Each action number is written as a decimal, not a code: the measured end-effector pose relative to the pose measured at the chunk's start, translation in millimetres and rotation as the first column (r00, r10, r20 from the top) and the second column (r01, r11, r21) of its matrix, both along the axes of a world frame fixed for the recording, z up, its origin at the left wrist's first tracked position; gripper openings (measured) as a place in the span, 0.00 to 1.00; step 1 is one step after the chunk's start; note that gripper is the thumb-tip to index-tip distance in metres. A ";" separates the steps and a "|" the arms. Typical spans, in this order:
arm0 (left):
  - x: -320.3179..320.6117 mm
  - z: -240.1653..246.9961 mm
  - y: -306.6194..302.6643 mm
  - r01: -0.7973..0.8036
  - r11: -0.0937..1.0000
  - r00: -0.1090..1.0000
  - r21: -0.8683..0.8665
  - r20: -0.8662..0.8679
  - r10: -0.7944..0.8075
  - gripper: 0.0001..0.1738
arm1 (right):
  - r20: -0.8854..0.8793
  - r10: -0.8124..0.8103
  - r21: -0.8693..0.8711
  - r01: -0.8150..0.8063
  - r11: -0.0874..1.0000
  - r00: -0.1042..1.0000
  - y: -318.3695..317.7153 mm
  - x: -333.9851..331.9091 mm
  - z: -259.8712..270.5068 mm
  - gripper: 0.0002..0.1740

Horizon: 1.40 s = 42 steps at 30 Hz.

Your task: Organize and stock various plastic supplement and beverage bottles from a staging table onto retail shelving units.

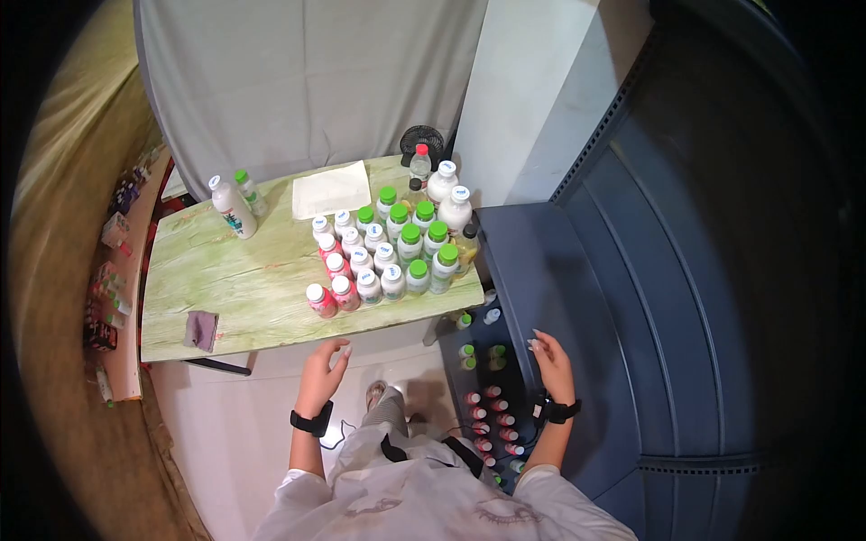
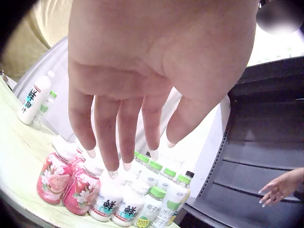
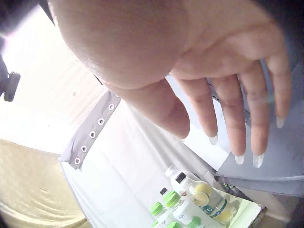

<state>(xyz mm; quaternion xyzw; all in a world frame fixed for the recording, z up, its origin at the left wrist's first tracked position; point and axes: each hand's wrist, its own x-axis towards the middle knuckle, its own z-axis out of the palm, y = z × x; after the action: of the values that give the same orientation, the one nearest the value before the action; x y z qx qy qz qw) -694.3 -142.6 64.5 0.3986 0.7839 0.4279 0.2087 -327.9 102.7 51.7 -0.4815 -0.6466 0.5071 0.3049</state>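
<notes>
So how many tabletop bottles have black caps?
2: a black-capped bottle by the red-capped bottle at the back, another at the right edge. More may be hidden.

my nails (image 3: 258, 160) pale white | my wristbands (image 1: 311, 421) black | my shirt (image 1: 424, 505) white, brownish eye print | pink bottles (image 2: 53, 183), white-flowered, white caps | white bottles (image 2: 105, 203), blue-marked white caps | green-capped bottles (image 1: 442, 278), white labels | table (image 1: 244, 288) pale green, streaked cream | curtain (image 1: 316, 81) grey | cloth (image 1: 201, 331) dull mauve | bench (image 1: 577, 270) slate blue

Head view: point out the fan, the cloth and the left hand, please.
Fan (image 1: 421, 135): head view, on its round black face.
Cloth (image 1: 201, 331): head view, middle of its upper surface.
Left hand (image 1: 320, 372): head view, middle of the hand.
</notes>
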 end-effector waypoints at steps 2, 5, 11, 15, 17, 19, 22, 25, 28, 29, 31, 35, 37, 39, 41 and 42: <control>-8.4 -2.4 -1.6 -0.015 1.000 1.000 0.011 -0.008 0.015 0.14 | -0.001 0.015 -0.013 -0.015 1.000 1.000 -0.4 -12.4 2.5 0.19; -30.1 -10.8 1.5 -0.023 0.999 0.999 0.034 -0.048 0.025 0.13 | 0.019 0.018 -0.031 -0.018 0.999 1.000 -1.4 -30.3 7.2 0.19; -83.0 -3.0 31.7 -0.014 0.998 1.000 0.064 0.001 0.014 0.13 | 0.136 -0.028 0.001 0.029 1.000 0.990 5.1 -65.4 1.9 0.20; -130.6 -13.8 39.5 0.016 0.994 0.999 0.110 -0.035 -0.013 0.13 | 0.176 0.002 0.013 -0.005 1.000 0.984 9.7 -113.0 8.0 0.20; -151.0 -20.8 42.2 0.039 0.996 0.996 0.085 -0.085 -0.032 0.14 | 0.183 0.010 0.037 -0.017 0.999 0.983 14.9 -143.0 14.7 0.20; -168.9 -24.6 44.8 0.082 0.996 0.986 0.033 -0.145 -0.076 0.15 | 0.204 -0.001 0.071 -0.014 0.997 0.979 16.5 -176.8 29.7 0.20; -187.5 -37.8 48.2 0.192 0.980 0.968 -0.042 -0.158 -0.197 0.18 | 0.147 0.024 0.102 -0.039 0.994 0.989 25.2 -209.9 19.3 0.21; -192.7 -48.2 51.3 0.259 0.962 0.953 -0.080 -0.138 -0.268 0.20 | 0.141 0.063 0.101 -0.078 0.992 0.988 26.9 -237.8 20.3 0.22; -192.8 -55.7 51.7 0.282 0.953 0.951 -0.110 -0.100 -0.293 0.22 | 0.172 0.080 0.077 -0.094 0.993 0.982 20.8 -247.1 25.3 0.22; -195.0 -56.6 52.9 0.288 0.952 0.949 -0.103 -0.100 -0.298 0.23 | 0.185 0.085 0.074 -0.100 0.992 0.979 19.8 -249.6 26.5 0.22; -194.8 -51.6 55.8 0.297 0.950 0.947 -0.094 -0.099 -0.305 0.23 | 0.196 0.090 0.075 -0.106 0.992 0.977 21.0 -252.6 23.7 0.22; -200.8 -54.2 61.2 0.334 0.932 0.930 -0.144 -0.110 -0.350 0.24 | 0.188 0.070 0.092 -0.088 0.992 0.980 23.3 -251.7 15.0 0.22; -204.6 -58.3 65.0 0.364 0.916 0.914 -0.168 -0.124 -0.386 0.23 | 0.177 0.053 0.086 -0.069 0.994 0.983 21.9 -248.7 17.4 0.22; -204.4 -58.2 69.3 0.380 0.906 0.907 -0.186 -0.121 -0.404 0.23 | 0.155 0.041 0.066 -0.051 0.996 0.987 21.6 -247.4 20.8 0.22; -201.0 -53.7 75.1 0.376 0.906 0.911 -0.196 -0.101 -0.400 0.23 | 0.154 0.024 0.068 -0.035 0.997 0.988 20.0 -244.3 26.4 0.22; -199.7 -55.3 78.4 0.385 0.898 0.905 -0.213 -0.106 -0.413 0.24 | 0.157 0.017 0.066 -0.027 0.997 0.988 19.3 -240.6 27.7 0.22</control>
<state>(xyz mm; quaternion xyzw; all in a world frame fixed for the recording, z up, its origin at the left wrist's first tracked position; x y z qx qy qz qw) -894.0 -64.3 9.2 0.5602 0.7354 0.2695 0.2697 -568.5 122.0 79.4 -0.5017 -0.6907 0.4488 0.2640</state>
